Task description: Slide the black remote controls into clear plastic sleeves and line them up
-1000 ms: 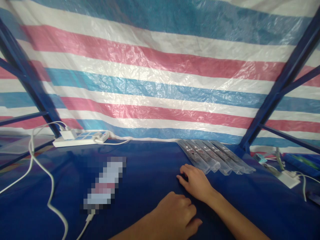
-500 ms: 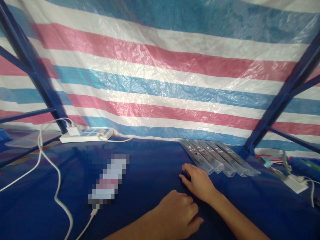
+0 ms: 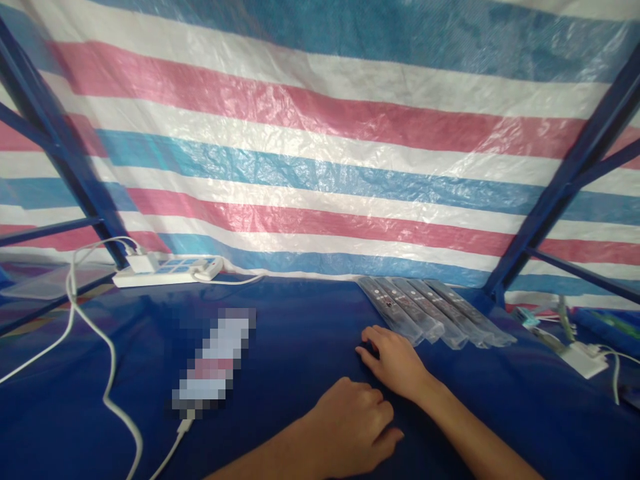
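Left post [image 3: 75, 173]: blue, slanting beside the desk's [image 3: 290, 333] back left corner.
White cables [image 3: 113, 363]: looping down from the power strip, 1 of them curving over the desk towards me.
Power strip [image 3: 150, 278]: white, at the back edge, with a white plug block [image 3: 143, 262] pushed into it.
Phone [image 3: 215, 360]: lying aslant on the blue desk, its screen blurred out, a white cord [image 3: 173, 450] at its near end.
Striped sheet [image 3: 320, 180]: red, white and blue, hung behind the desk, shiny and creased.
Left hand [image 3: 350, 420]: back upward, fingers curled under, thumb a little apart; I can't tell what, if anything, the palm holds.
Right hand [image 3: 393, 360]: loosely open over the desk, fingers bent, thumb standing off from them, just short of the packets.
Packets [image 3: 430, 313]: 5 long, dark ones in clear wrap, side by side at the back right.
Right post [image 3: 537, 223]: blue, slanting, behind the packets' right side.
White box [image 3: 585, 360]: far right, with a cable attached.
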